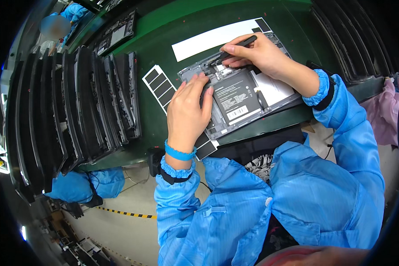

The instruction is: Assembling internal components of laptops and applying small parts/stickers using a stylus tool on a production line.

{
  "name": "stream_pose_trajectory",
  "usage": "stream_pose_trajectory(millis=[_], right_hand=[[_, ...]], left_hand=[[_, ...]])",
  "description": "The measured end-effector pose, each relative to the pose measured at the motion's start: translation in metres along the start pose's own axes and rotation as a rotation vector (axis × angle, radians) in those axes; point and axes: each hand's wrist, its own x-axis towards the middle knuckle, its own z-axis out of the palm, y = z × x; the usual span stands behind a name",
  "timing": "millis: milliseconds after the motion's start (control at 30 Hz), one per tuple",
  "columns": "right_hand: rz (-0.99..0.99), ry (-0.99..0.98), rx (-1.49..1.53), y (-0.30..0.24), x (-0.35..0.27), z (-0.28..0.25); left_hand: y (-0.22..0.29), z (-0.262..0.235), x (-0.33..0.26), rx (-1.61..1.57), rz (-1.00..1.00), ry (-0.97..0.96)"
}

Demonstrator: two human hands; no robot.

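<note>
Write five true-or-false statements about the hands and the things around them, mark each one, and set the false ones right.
1. The right hand holds a dark, pen-like tool. True.
2. The left hand grips a second tool. False: it lies with fingers extended on the open device.
3. The battery has been taken out and lies beside the device. False: it sits inside the device.
4. A white strip lies along the device's far side. True.
5. The person's sleeves are red. False: the sleeves are blue.
</note>
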Motion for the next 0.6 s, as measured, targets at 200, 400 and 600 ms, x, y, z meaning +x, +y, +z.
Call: stream_pose_trajectory(millis=[200,400,600], right_hand=[[-0.033,0.023,-0.005,0.002,0.000,0.002],[-0.011,0.024,-0.012,0.004,-0.002,-0.001],[-0.100,0.071,0.003,0.003,-0.002,0.006]], left_hand=[[0.001,0.001,0.001,0.015,0.006,0.004],[0.013,0.003,0.007,0.063,0.058,-0.106],[0.018,0.003,0.006,0.286,0.158,-0.185]])
